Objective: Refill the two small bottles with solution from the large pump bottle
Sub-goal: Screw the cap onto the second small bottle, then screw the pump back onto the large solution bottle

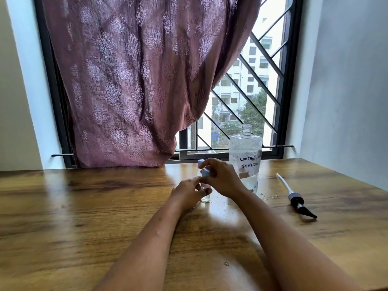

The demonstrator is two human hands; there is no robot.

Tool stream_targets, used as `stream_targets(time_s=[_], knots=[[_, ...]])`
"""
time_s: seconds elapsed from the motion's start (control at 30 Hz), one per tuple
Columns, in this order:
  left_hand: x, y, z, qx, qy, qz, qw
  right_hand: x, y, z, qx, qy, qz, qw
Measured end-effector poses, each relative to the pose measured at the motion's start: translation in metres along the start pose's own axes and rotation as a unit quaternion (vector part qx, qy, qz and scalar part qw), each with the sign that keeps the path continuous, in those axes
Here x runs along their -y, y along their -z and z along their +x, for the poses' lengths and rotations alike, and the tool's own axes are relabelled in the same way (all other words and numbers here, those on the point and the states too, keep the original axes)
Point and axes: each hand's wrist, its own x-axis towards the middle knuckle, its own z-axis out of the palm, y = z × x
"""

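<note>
A small clear bottle (205,197) stands on the wooden table (84,206), mostly hidden by my hands. My left hand (189,193) grips its body. My right hand (222,178) is closed on its pale blue cap (206,172) at the top. Just behind them a second small bottle shows only its blue cap (200,162). The large clear bottle (245,156), labelled contact lens solution, stands uncapped to the right with its neck open. Its pump head with white tube (296,199) lies on the table further right.
A purple patterned curtain (136,80) hangs over the window behind the table's far edge. Small drops of liquid (228,206) dot the wood near the large bottle. Walls close in left and right.
</note>
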Motion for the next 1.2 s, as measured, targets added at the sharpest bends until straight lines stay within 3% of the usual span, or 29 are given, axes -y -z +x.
stream_targets(time_s=[0.2, 0.3, 0.47, 0.67, 0.97, 1.07, 1.2], knots=[[-0.002, 0.0, -0.001, -0.002, 0.011, 0.03, 0.999, -0.002, -0.005, 0.0, -0.036, -0.007, 0.021, 0.999], [0.002, 0.004, -0.003, -0.05, 0.03, 0.077, 0.995, -0.007, -0.007, 0.001, -0.029, -0.024, 0.035, 0.999], [0.016, 0.018, -0.007, -0.147, 0.135, 0.152, 0.968, -0.01, -0.007, -0.001, 0.024, -0.015, -0.009, 1.0], [0.031, 0.026, -0.006, -0.195, 0.214, 0.13, 0.948, -0.014, -0.008, -0.002, 0.052, -0.002, -0.034, 0.998], [0.027, 0.024, -0.006, -0.207, 0.215, 0.138, 0.944, -0.011, -0.004, -0.002, 0.056, 0.013, -0.045, 0.997], [0.02, 0.019, -0.006, -0.25, 0.177, 0.151, 0.94, -0.004, 0.005, -0.001, 0.029, 0.012, -0.036, 0.999], [0.019, 0.01, 0.003, -0.318, 0.084, 0.15, 0.932, 0.013, 0.039, 0.005, -0.064, 0.016, 0.007, 0.998]])
